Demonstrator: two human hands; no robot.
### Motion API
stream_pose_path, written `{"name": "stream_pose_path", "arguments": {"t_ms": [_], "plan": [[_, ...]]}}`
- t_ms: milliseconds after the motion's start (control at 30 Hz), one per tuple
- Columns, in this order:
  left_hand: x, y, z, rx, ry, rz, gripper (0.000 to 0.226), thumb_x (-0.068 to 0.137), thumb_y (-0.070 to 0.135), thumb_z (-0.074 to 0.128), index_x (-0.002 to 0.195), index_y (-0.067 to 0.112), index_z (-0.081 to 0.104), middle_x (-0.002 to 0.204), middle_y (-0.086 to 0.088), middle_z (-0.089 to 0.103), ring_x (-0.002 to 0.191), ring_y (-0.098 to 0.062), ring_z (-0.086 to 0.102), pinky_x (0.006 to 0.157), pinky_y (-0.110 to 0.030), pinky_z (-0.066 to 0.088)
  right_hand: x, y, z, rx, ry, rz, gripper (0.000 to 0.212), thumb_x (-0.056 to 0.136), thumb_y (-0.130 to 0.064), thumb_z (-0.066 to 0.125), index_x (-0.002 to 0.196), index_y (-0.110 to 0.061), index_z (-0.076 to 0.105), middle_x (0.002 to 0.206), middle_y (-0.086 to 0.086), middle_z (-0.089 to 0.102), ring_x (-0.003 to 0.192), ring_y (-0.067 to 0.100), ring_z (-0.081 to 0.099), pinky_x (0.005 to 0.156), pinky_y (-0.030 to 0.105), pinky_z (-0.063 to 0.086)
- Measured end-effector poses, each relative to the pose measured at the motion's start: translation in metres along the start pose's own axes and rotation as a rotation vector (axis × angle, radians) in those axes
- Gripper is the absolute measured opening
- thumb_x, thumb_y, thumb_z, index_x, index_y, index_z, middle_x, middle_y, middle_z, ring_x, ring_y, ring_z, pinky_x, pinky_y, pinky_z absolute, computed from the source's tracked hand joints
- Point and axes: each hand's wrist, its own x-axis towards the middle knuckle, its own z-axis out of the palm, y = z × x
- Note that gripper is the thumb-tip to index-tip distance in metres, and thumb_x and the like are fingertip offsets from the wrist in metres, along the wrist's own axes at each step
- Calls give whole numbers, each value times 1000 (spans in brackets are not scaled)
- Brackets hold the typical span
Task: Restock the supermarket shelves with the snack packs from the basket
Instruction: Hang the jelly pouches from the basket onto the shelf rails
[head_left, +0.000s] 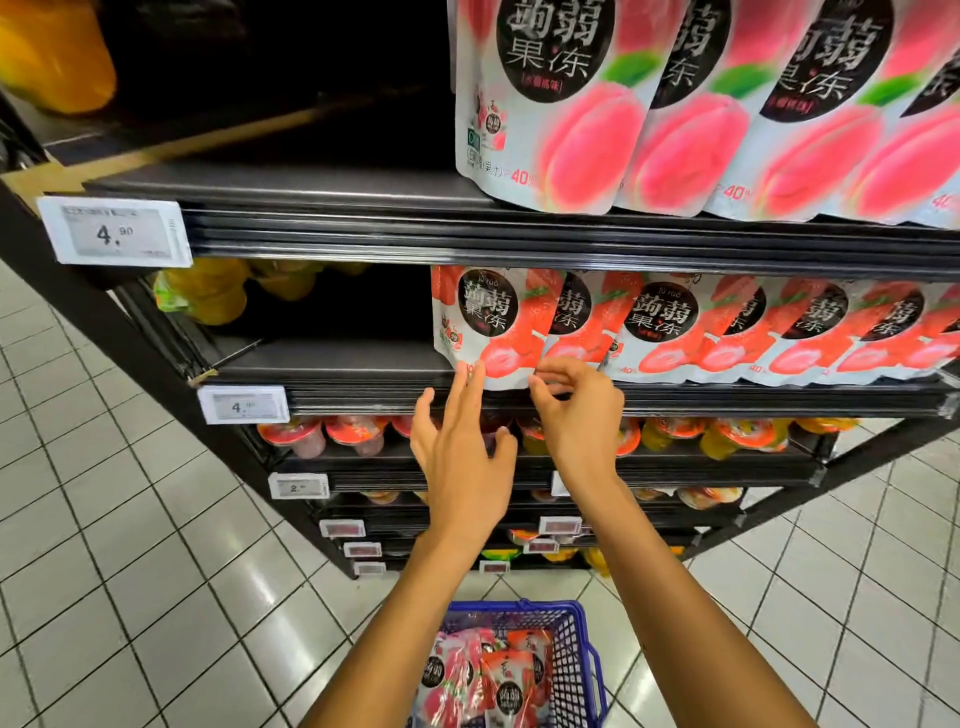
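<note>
1. Two hands at the middle shelf (332, 358) front. Left hand (457, 457) has fingers straight and spread, tips touching the bottom edge of the front strawberry pouch (488, 322).
2. Right hand (576, 415) has fingers curled, thumb and forefinger at the same pouch's lower right corner. Cannot tell if they pinch it.
3. The pouch stands upright at the left end of a strawberry row (753, 332), which overlaps rightward to the frame edge. Print reads "蒟蒻果冻", with "40" near the bottom.
4. Peach pouches (550, 104) on the top shelf (311, 182) carry the same "蒟蒻果冻" and "40%". Their bottoms overhang the shelf lip.
5. Tags: "4.90" (114, 234) on the top lip, "4." (243, 405) with small digits too blurred on the middle lip, "2." (298, 487) below. Lower tags unreadable.
6. Open room: bare dark board left of the strawberry row, up to the yellow cups (208, 296) at the back left. The top shelf is also bare left of the peach pouches.
7. Red-lidded cups (332, 434) sit on the shelf under the hands.
8. Blue basket (576, 654) is on the tiled floor between the forearms, well below the shelf. Packs (498, 680) lie piled inside, same "蒟蒻" print.
</note>
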Motion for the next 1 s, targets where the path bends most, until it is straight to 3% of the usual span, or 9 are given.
{"name": "stream_pose_path", "arguments": {"t_ms": [67, 167, 300, 500, 667, 767, 900, 1000], "plan": [[1, -1, 1, 41, 7, 13, 76, 92, 20, 57, 152, 42, 16, 161, 21, 14, 149, -14, -6, 118, -41, 2, 1, -1, 4, -69, 3, 47, 17, 89, -23, 68, 105, -22, 73, 88, -10, 74, 80, 7, 68, 78, 35, 57], [6, -7, -1, 106, 8, 17, 75, 92, 21, 56, 154, 36, 16, 162, 18, 10, 150, -16, -13, 120, -45, -2, 0, -4, 13, -128, 21, 86, 16, 87, -34, 67, 102, -31, 72, 90, -13, 75, 85, 10, 70, 79, 35, 54], [11, -12, -5, 96, 16, 8, 75, 92, 21, 58, 154, 34, 18, 161, 19, 13, 149, -16, -10, 119, -43, -3, -1, -6, 23, -98, 43, 80, 14, 85, -36, 68, 98, -33, 72, 84, -15, 75, 79, 9, 69, 73, 32, 53], [5, -7, 0, 93, 1, 20, 73, 92, 24, 57, 153, 36, 20, 160, 20, 17, 148, -16, -6, 118, -41, -3, -4, 2, 21, -68, 145, 111, 12, 81, -33, 65, 90, -35, 57, 54, -23, 57, 59, 4, 57, 60, 28, 42], [-1, 4, 9, 97, -23, 7, 75, 92, 25, 55, 154, 36, 14, 162, 21, 9, 148, -18, -5, 120, -45, -1, -2, 10, 13, -37, 131, 104, 20, 85, -36, 69, 87, -36, 49, 73, -21, 68, 69, 3, 66, 58, 20, 33], [-2, 6, 12, 82, -23, 0, 78, 92, 23, 55, 154, 38, 10, 161, 23, 6, 148, -17, -6, 119, -44, -1, -2, 14, 9, -39, 104, 96, 17, 85, -34, 68, 88, -37, 51, 73, -22, 67, 71, 2, 66, 64, 26, 40], [-11, 3, 17, 2, 45, 15, 75, 91, 17, 56, 153, 36, 18, 158, 25, 15, 148, -15, 1, 115, -34, 6, -11, 28, 1, -29, 122, 60, 14, 86, -33, 66, 96, -34, 57, 74, -25, 67, 67, -2, 64, 67, 30, 47], [-24, -6, 27, -203, 73, 13, 62, 91, 10, 57, 145, 34, 39, 132, 27, 35, 138, -7, 28, 107, -15, 24, -25, 49, -6, -49, 92, 54, 14, 87, -34, 67, 96, -36, 57, 77, -25, 68, 67, -5, 63, 66, 31, 50]]}}
